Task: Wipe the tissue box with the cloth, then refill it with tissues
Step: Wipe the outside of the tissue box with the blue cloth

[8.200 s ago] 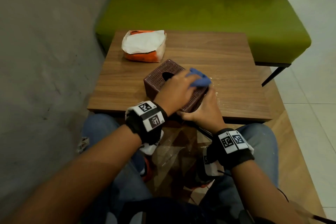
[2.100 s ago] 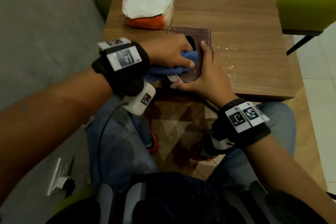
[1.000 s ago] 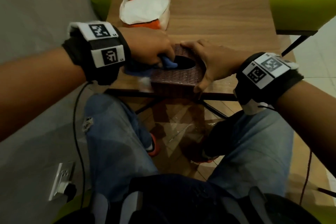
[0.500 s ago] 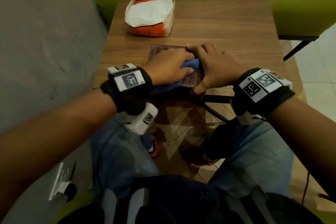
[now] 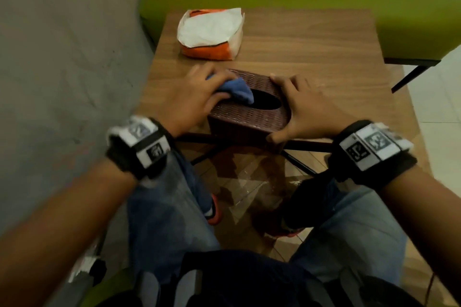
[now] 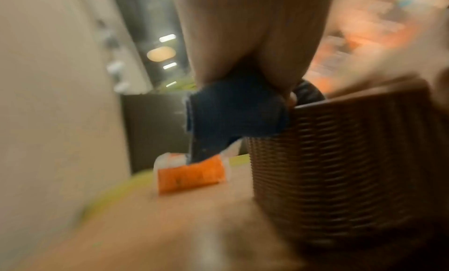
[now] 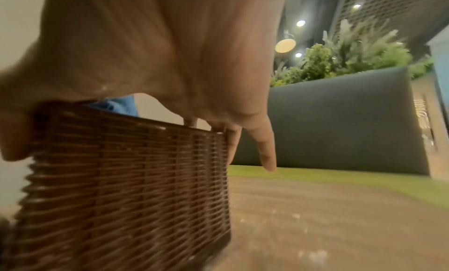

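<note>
Under the left hand (image 5: 197, 97) sits the tissue box (image 5: 249, 113), a brown box of ribbed wicker weave with a dark oval slot in its top, standing at the near edge of the wooden tabletop (image 5: 311, 40). That hand clutches a bunched blue cloth (image 5: 237, 88), soft and nappy, pressing it on the box's top just beside the slot. The right hand (image 5: 303, 107) clamps the box's other end, thumb on the near side and fingers hooked over the far edge. Wiping well likely means following the grooves of the weave, where dust lodges, while the right hand keeps the light box from sliding. Beyond the left hand lies the orange-and-white tissue pack (image 5: 212, 32), crinkled and soft, not yet used.
</note>
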